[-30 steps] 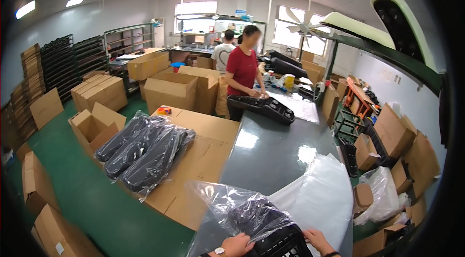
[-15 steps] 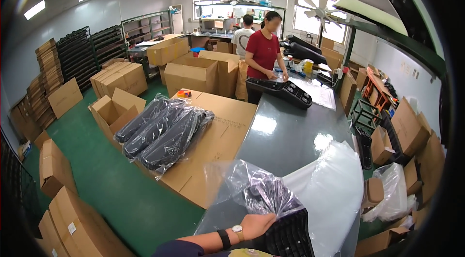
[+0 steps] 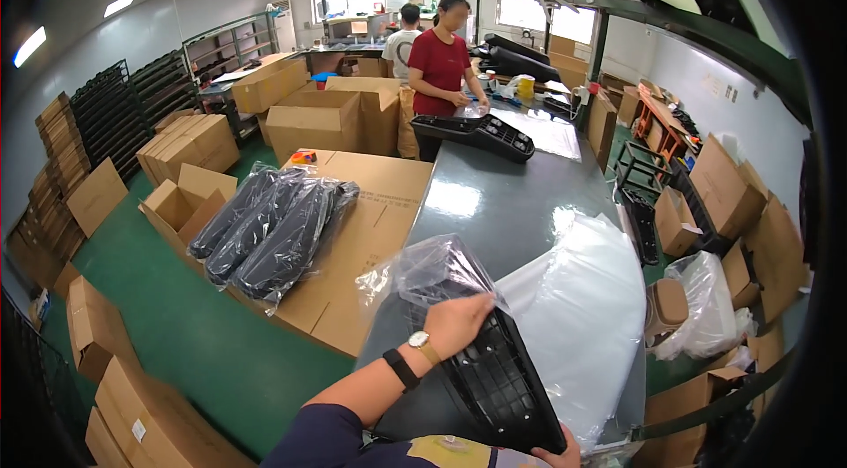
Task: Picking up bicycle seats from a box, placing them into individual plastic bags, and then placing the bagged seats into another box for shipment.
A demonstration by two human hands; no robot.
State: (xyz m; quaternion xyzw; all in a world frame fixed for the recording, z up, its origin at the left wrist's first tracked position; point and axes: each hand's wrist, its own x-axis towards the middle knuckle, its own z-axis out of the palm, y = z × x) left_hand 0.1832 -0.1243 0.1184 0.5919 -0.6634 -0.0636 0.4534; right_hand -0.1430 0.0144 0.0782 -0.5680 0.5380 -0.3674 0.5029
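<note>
A long black plastic part (image 3: 494, 375) lies along the near end of the grey table (image 3: 512, 203), its far end inside a clear plastic bag (image 3: 423, 274). My left hand (image 3: 454, 322), with a watch on the wrist, rests on the part where the bag begins, fingers closed over the bag's edge. My right hand (image 3: 560, 456) grips the part's near end at the bottom of the picture; only its fingertips show. A stack of clear bags (image 3: 587, 309) lies just right of the part.
Three bagged black parts (image 3: 273, 225) lie on flat cardboard (image 3: 371, 221) to the left. A person in a red shirt (image 3: 445, 71) stands at the table's far end by another black part (image 3: 476, 133). Cardboard boxes (image 3: 309, 119) crowd the green floor (image 3: 176, 327).
My view has shifted closer and to the right. My left hand has slid further up onto the black part, and the bag sits over its far end.
</note>
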